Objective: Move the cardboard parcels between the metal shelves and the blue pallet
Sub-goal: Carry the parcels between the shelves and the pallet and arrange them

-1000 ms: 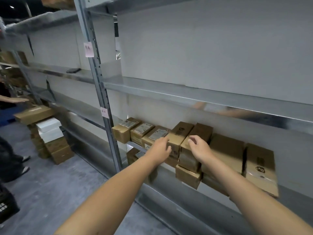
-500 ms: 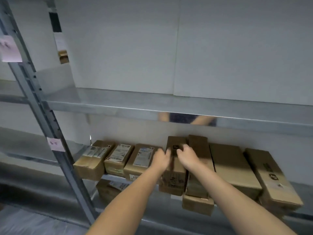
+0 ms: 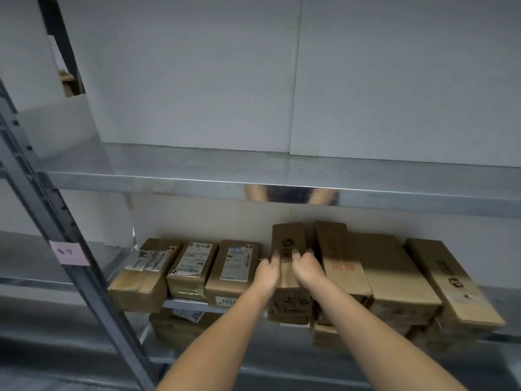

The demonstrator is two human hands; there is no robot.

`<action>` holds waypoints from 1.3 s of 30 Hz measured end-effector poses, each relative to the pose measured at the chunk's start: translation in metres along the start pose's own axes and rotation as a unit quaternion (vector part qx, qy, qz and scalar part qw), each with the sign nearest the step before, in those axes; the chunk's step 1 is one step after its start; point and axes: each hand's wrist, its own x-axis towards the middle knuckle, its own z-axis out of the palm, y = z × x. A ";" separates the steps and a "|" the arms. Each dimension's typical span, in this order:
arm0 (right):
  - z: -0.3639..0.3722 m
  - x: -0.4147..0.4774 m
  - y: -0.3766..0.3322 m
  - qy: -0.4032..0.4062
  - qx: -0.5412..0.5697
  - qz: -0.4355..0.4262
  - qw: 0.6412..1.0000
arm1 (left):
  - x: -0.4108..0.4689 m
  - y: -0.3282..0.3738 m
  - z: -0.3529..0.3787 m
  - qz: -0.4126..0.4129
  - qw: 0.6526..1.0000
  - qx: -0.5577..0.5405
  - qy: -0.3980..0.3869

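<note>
A narrow brown cardboard parcel [image 3: 288, 238] with a dark logo lies lengthwise in a row of several parcels on a metal shelf [image 3: 186, 303]. My left hand [image 3: 269, 270] grips its left side and my right hand [image 3: 307, 268] grips its right side, fingers over the top. Its front end sticks out past the shelf edge. To its left lie three parcels with white labels [image 3: 236, 266]. On its right a parcel with red print [image 3: 339, 258] touches it, then two larger plain ones [image 3: 394, 272]. The blue pallet is out of view.
An empty metal shelf [image 3: 282, 176] runs above the row, close over the parcels. A grey upright post [image 3: 56, 230] with a pink tag [image 3: 69, 252] stands at the left. More parcels [image 3: 180, 325] sit on the shelf below. White wall panels close the back.
The view has swung right and closer to the shelf. Both hands have slid from the parcel tops to clasp the narrow parcel's two sides, and its front end has come forward over the edge.
</note>
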 end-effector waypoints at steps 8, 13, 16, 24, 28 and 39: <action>-0.004 -0.034 -0.002 -0.016 0.045 -0.049 0.998 | -0.049 0.008 -0.020 0.055 0.997 -0.024 0.048; -0.012 -0.074 0.011 -0.043 0.137 -0.089 0.986 | -0.100 0.010 -0.025 0.094 0.991 -0.047 0.081; -0.023 -0.104 0.018 -0.056 0.205 -0.116 0.970 | -0.140 0.010 -0.025 0.116 0.985 -0.072 0.110; -0.065 -0.189 0.076 -0.128 0.303 -0.148 0.933 | -0.251 -0.014 0.001 0.140 0.968 -0.105 0.179; -0.088 -0.213 0.110 -0.119 0.253 -0.177 0.944 | -0.300 -0.042 0.024 0.091 0.969 -0.143 0.178; -0.148 -0.257 0.153 -0.231 0.235 -0.067 0.942 | -0.371 -0.041 0.055 0.117 0.968 -0.162 0.151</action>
